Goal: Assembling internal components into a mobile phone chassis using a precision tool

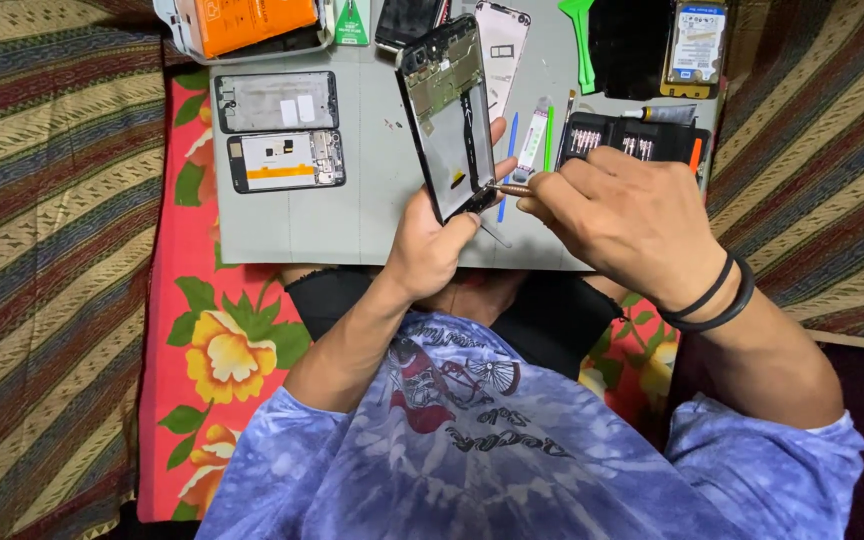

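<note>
Here the left hand point(430, 240) grips an opened smartphone frame point(449, 112) by its lower end, fingers wrapped closed around the edge and the thumb pressed on the near corner, so the phone stands tilted up off the grey work mat point(372, 200) with its bare inside turned toward the other hand. The right hand point(624, 215) has its fingers pinched narrow around a slim precision screwdriver point(512, 188), the tip laid against the bottom edge of the frame — a hold that looks meant to steady a small tool on a small spot, with the phone lifted so the point can be seen. Two black bands point(717, 300) sit on the right wrist. Left of the held frame on the mat lie two more stripped phone parts, a grey back plate point(275, 101) above and a board-side panel with an orange strip point(286, 160) below, flat and side by side as if set aside in order. Right of the frame, near the right hand's knuckles, an open bit-set case point(632, 145) lies within reach, and just beside the frame stand a blue pry stick point(510, 150) and a green one point(549, 135). Beyond the frame, at the mat's far edge, are an orange box point(252, 22) and a battery-like pack point(697, 45).
</note>
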